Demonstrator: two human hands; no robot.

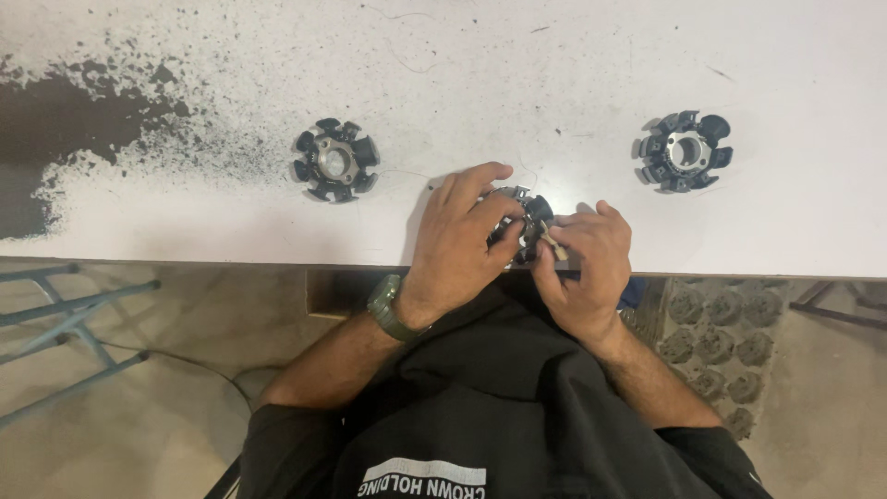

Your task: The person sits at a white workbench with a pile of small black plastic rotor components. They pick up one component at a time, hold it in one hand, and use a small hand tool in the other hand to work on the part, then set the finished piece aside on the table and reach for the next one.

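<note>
Desk [573,55]: white top, paint worn away to a dark patch at its left end.

Hands: left hand [459,242] and right hand [584,268] close together at the near edge of the desk, both clamped on one metal core [523,214], a ring with black spokes, held between them just above the desk edge. Green watch [386,308] on the left wrist.

Second core [334,161]: lying flat on the desk, left of the hands, apart from them.

Third core [685,152]: lying flat on the desk, right of the hands, well apart.
</note>
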